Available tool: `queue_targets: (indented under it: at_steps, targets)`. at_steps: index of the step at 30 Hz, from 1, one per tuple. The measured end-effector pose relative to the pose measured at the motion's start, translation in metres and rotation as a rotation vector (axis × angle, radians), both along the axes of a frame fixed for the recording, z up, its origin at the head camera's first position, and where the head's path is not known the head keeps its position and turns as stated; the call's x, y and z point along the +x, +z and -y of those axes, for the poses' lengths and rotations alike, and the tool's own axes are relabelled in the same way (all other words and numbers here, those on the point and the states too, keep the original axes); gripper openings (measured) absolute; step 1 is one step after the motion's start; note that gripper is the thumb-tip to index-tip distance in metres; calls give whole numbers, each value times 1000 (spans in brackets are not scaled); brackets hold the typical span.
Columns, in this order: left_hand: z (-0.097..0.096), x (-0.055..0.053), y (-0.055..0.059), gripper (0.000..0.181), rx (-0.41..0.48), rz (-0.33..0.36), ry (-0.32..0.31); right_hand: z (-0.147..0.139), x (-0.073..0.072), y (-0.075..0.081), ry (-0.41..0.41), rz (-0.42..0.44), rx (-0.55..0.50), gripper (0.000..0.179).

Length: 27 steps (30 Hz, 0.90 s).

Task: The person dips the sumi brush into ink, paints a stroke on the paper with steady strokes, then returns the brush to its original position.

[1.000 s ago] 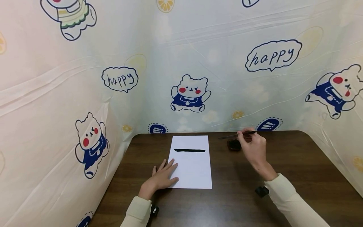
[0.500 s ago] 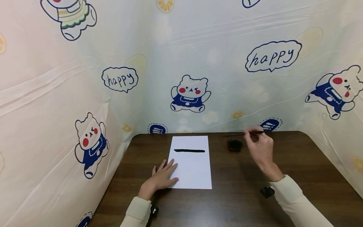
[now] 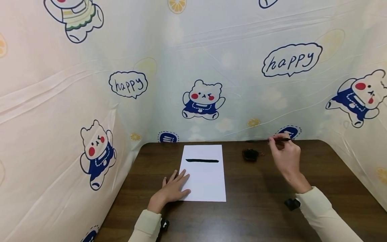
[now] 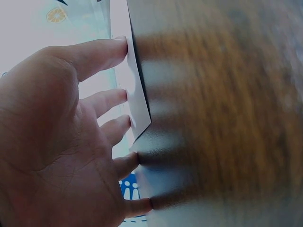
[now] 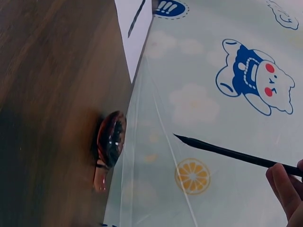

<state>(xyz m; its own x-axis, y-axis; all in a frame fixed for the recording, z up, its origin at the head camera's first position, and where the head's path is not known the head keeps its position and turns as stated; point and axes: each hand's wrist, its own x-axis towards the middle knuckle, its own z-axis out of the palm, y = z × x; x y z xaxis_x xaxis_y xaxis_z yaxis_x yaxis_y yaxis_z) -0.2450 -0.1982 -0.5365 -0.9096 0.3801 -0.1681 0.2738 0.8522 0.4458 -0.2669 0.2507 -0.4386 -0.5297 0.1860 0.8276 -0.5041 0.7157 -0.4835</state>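
A white sheet of paper (image 3: 207, 183) lies on the table with one thick black horizontal stroke (image 3: 202, 160) across its upper part. My left hand (image 3: 172, 190) rests with spread fingers on the paper's lower left edge; in the left wrist view, thumb and two fingertips touch the sheet (image 4: 137, 94) and the other fingertips touch the table. Held above the table's far edge, a dark ink brush (image 5: 227, 152) is pinched in my right hand (image 3: 287, 159), its pointed black tip toward the left. Below and left of that hand sits a small glossy brown ink dish (image 3: 250, 155) with a short handle.
The brown wooden table (image 3: 229, 222) ends at a patterned cloth backdrop (image 3: 242, 84) that rises behind it and on both sides. A black wrist camera (image 3: 292, 204) is strapped at my right cuff, another (image 3: 164, 224) at my left.
My right hand has moved to the right with the brush, away from the dish, whose handle now shows. The left hand and paper have stayed in place.
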Motion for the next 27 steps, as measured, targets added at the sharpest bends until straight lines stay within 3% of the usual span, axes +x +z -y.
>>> queue_targets:
  at_steps: [3,11,18,23,27]
  targets:
    - [-2,2,5,72,-21,14,1,-4,0,0,9,2,-6,9]
    - [-2,1,6,73,-18,11,-8,-9,1,1,-7,20,16,11]
    - [7,-7,-16,77,54,-32,-37,-13,2,-2,-37,44,53,13]
    - [8,-11,-22,78,44,-35,-29,-15,3,-5,-53,42,87,15]
    - [6,-7,-16,77,47,-25,-18,-16,4,-6,-51,40,110,16]
